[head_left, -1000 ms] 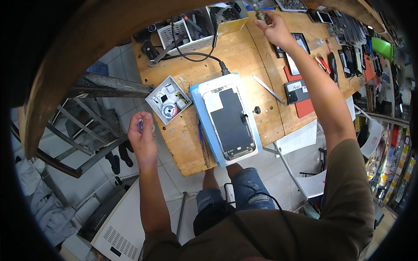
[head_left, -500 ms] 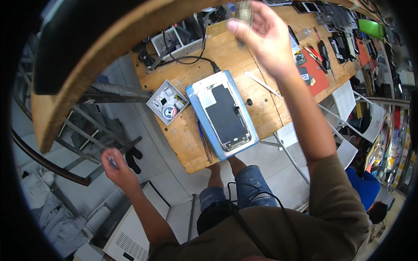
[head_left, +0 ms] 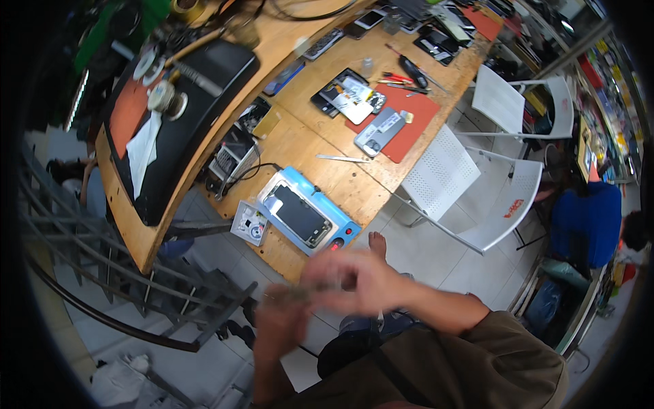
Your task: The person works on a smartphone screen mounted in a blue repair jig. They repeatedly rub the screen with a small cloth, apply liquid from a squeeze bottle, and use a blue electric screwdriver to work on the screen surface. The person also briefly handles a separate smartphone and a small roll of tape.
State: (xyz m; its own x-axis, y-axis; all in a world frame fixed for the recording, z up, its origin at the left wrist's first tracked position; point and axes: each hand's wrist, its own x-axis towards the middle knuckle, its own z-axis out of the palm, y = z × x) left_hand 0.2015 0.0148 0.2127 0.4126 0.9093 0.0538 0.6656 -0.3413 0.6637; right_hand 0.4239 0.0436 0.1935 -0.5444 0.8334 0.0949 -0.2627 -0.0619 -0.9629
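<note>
Looks fairly bright over the table [head_left: 287, 140] and the pale floor [head_left: 429, 267], with soft, weak shadows. Whitens on the chair seat [head_left: 441, 170] and glows along a thin light strip [head_left: 77, 100] at upper left, plus in a small red spot on the blue device [head_left: 337, 217]. Dims around the stair rail [head_left: 163, 343] at lower left and falls to solid black at the rounded border. Bends long edges strongly toward the rim. Smears the left hand [head_left: 281, 324] and the right hand [head_left: 364, 279], probably through movement, leaving outlines only roughly readable. Softens over the shelves [head_left: 610, 92] at far right.
</note>
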